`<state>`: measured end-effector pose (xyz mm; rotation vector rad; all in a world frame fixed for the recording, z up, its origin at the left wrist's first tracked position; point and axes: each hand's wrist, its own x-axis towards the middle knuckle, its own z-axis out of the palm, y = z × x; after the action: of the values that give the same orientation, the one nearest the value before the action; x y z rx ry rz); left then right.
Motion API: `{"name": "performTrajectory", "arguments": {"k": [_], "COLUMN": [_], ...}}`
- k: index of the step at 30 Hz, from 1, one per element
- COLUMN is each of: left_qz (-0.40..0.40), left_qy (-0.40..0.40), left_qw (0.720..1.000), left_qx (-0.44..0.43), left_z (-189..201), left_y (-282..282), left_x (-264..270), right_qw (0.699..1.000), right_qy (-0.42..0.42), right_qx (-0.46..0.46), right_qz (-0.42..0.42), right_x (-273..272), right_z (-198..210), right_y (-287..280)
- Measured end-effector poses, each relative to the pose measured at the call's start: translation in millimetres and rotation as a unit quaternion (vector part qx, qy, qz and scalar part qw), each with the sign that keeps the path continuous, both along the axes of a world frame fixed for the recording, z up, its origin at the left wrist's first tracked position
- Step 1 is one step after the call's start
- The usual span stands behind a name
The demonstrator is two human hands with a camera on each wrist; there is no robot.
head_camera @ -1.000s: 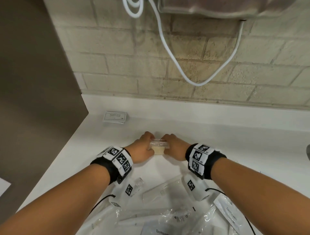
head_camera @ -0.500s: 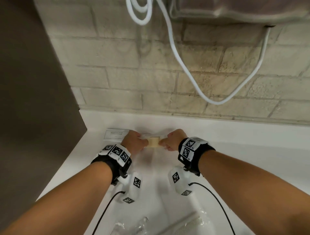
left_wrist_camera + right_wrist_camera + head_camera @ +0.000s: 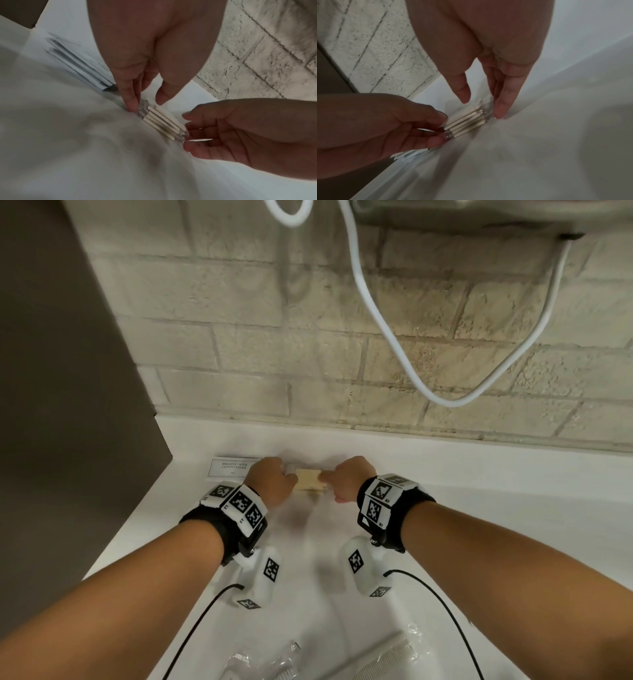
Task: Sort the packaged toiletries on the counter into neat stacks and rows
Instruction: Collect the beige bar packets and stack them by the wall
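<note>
A small stack of cream-coloured flat items in clear wrappers (image 3: 308, 480) lies on the white counter (image 3: 479, 508), close to the back ledge. My left hand (image 3: 272, 481) touches its left end and my right hand (image 3: 347, 482) its right end. In the left wrist view a straight left fingertip (image 3: 132, 106) presses the wrapper end of the stack (image 3: 161, 120), with the thumb just apart from it. In the right wrist view the right hand's fingers (image 3: 501, 108) lie straight against the other end of the stack (image 3: 467, 121).
A pile of white shampoo sachets (image 3: 233, 468) lies just left of the stack. Clear-wrapped combs and other packets (image 3: 387, 659) sit at the counter's near edge. A brown panel (image 3: 68, 405) bounds the left side. A white hose (image 3: 376, 313) hangs on the brick wall.
Both hands have moved the stack away from me, from mid-counter to the back beside the sachets. It now rests on the counter.
</note>
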<state>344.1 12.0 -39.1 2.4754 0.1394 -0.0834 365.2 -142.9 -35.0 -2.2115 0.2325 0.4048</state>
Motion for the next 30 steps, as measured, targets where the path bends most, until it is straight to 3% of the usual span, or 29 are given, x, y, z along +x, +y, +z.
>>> {"name": "performTrajectory", "arguments": {"k": [11,30], "left_qz": [-0.009,-0.008], "left_qy": [-0.003,0.013], "left_qw": [0.998,1.000], "left_qx": [0.065,0.021], "left_z": [3,1], "left_y": [-7,2], "left_x": [1,10], "right_qw": [0.985,0.985], "right_qy": [-0.026,-0.025], "right_qx": [-0.159,-0.163], "right_qz": [0.053,0.040], "right_x": [-5,-3], "right_z": [14,12], "right_y": [4,6]}}
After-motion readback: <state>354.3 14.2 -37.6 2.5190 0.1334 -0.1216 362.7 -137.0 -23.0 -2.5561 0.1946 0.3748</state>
